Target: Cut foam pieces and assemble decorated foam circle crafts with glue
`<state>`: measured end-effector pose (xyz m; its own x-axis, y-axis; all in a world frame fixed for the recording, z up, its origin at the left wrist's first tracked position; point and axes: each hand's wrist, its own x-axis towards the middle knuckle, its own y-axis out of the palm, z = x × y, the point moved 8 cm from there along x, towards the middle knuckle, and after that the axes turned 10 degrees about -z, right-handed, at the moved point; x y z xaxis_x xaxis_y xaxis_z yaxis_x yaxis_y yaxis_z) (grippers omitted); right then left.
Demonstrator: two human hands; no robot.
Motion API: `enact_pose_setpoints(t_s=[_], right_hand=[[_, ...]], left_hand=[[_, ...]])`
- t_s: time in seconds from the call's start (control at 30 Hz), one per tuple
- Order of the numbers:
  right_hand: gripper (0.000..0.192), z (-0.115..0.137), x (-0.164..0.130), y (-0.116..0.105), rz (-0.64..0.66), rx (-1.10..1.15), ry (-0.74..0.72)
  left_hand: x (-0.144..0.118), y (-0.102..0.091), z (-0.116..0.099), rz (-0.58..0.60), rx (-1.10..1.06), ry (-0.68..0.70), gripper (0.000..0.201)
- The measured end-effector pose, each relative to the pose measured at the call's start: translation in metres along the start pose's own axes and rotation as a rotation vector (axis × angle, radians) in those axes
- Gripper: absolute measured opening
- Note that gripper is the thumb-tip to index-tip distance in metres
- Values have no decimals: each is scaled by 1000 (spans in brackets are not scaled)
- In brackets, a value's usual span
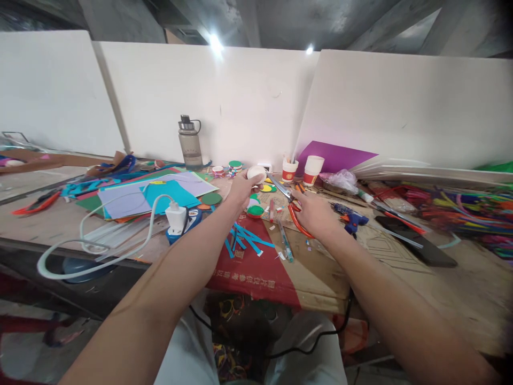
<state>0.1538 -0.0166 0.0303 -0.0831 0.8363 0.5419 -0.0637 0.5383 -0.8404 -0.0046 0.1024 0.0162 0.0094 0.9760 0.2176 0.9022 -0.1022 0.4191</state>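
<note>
My left hand (242,191) is closed on a small round white piece (256,172), possibly the bottom of a paper cup, raised above the table. My right hand (315,208) grips a pair of scissors (289,197) with orange handles. Their metal blades point left and reach the edge of the white piece; whether they are cutting into it cannot be made out. Below lie blue paper strips (244,239), a green-topped round piece (255,210) and a capped pen (286,243). Yellow and green paper discs (267,188) rest behind them.
Coloured paper sheets (168,192), a white charger with cable (175,216) and a water bottle (189,141) stand left. Two paper cups (312,170) are behind my right hand. A blue glue gun (353,220), a black phone (417,243) and coloured pipe cleaners (460,208) lie right.
</note>
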Motion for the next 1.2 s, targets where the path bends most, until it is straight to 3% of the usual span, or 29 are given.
enact_pose_setpoints(t_s=[0.4, 1.2], right_hand=[[48, -1, -1, 2, 4, -7, -1], [48, -6, 0, 5, 13, -18, 29]], left_hand=[[-6, 2, -1, -27, 90, -46, 34], [-8, 8, 1, -20, 64, -61, 36]])
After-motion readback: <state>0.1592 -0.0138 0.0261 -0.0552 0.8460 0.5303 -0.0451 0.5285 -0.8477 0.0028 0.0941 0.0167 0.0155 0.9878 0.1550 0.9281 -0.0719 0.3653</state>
